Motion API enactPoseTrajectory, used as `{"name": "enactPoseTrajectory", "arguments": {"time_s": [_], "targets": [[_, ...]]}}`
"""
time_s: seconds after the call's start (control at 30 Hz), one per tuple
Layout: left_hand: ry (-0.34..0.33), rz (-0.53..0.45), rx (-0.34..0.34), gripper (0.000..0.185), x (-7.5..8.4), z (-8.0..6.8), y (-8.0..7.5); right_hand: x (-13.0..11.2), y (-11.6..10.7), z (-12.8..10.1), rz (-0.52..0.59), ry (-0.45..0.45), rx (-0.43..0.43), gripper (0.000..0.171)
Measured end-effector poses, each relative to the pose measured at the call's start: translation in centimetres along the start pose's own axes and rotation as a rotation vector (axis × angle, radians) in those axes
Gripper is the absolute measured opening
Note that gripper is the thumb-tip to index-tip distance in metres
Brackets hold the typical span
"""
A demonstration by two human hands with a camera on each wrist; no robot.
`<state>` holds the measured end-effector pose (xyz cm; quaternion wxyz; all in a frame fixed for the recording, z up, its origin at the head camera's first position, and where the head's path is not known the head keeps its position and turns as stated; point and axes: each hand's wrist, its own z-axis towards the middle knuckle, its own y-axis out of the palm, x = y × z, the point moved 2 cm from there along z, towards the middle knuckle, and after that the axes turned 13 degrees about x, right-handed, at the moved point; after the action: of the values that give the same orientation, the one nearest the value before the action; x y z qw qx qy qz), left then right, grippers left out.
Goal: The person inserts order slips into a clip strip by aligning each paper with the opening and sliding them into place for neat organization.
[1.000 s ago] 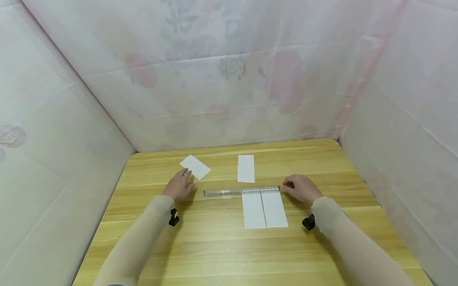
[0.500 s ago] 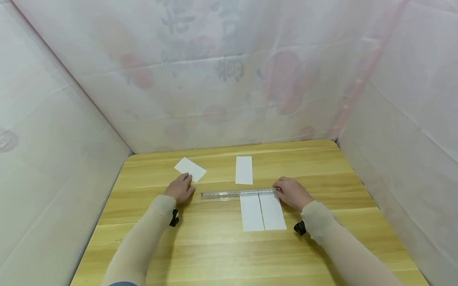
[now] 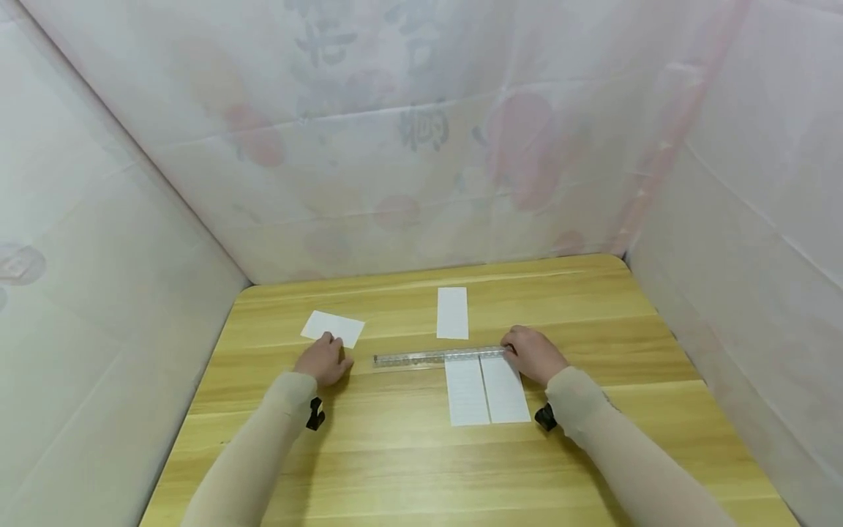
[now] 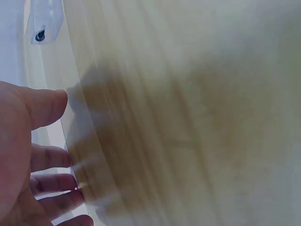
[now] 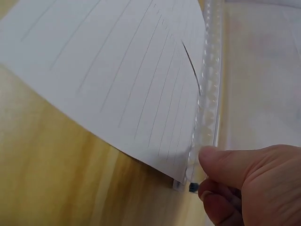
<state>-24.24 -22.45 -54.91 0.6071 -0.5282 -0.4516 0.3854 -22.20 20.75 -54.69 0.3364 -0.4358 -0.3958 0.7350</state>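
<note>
Nearest, two lined paper strips [image 3: 489,389] lie side by side on the bench [image 3: 408,468], top edges under the clear ruler [image 3: 440,356]; the right hand [image 3: 532,353] pinches its 3 o'clock end. At 10 o'clock, the left hand [image 3: 323,360], fingers relaxed, touches a loose slip [image 3: 332,328]; a third strip [image 3: 452,312] waits at 12 o'clock, so lining up looks partly done

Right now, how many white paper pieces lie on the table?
4: one by the left hand, one beyond the ruler, two side by side under its near edge.
</note>
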Motion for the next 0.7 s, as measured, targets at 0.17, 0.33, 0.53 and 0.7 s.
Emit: {"name": "enactPoseTrajectory", "arguments": {"time_s": [0.17, 0.33, 0.53, 0.7], "targets": [[-0.030, 0.010, 0.005, 0.045, 0.0, -1.5, 0.0, 0.0, 0.5, 1.0, -0.016, 0.014, -0.055, 0.004], [-0.060, -0.001, 0.013, 0.036, 0.3, -2.5, 0.0, 0.1, 0.7, 1.8, -0.054, -0.007, -0.096, 0.004], [-0.074, -0.001, 0.027, 0.036, 0.9, -2.8, -0.2, 0.6, 0.5, 3.1, -0.092, -0.071, -0.103, 0.020], [-0.067, 0.000, 0.026, 0.037, 1.0, -3.0, -0.5, 0.7, 0.3, 3.6, -0.096, -0.068, -0.144, 0.025]]}}
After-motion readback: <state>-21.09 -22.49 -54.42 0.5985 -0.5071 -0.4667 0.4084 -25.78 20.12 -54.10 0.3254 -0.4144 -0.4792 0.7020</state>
